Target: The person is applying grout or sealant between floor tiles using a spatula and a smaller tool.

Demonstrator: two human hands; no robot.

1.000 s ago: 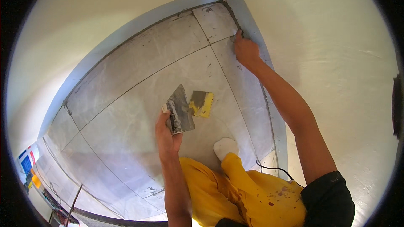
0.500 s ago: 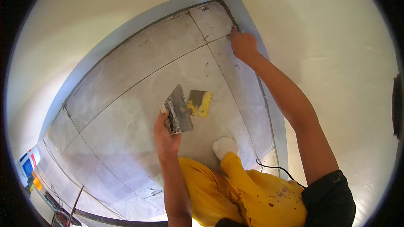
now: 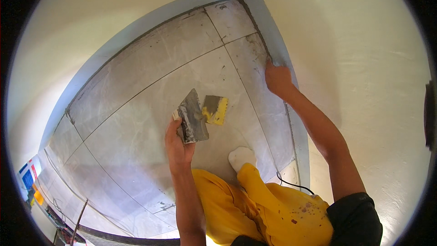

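So the grey trowel (image 3: 195,117) is sitting in the left hand (image 3: 180,145), out over the middle of the floor, and that hand is gripping it with the thumb lying along its left edge. The blade is looking pretty smeared, with whitish crust running down the handle side. Just beside its right edge a small grey-and-yellow notched spreader (image 3: 215,109) is showing, teeth facing right, though I'm not able to tell whether the 2 are touching. Meanwhile the right hand (image 3: 279,79) is hanging out at the right-hand wall, index fingertip pointing into the dark seam (image 3: 250,14) running between the tiles and the blue-grey strip (image 3: 273,32) along the wall base. Its other fingers are curling in, and I'm not able to tell if they're holding anything. Around all that, big pale marbled tiles (image 3: 145,127) are covering the floor, with thin dark joints crossing them. 2 cream walls (image 3: 364,64) are meeting at the far corner. Closer in, a white-covered foot (image 3: 242,157) is resting on the tiles, yellow trousers (image 3: 282,207) with reddish-brown spots are filling the bottom, and a black cable (image 3: 296,185) is curving out beside them.
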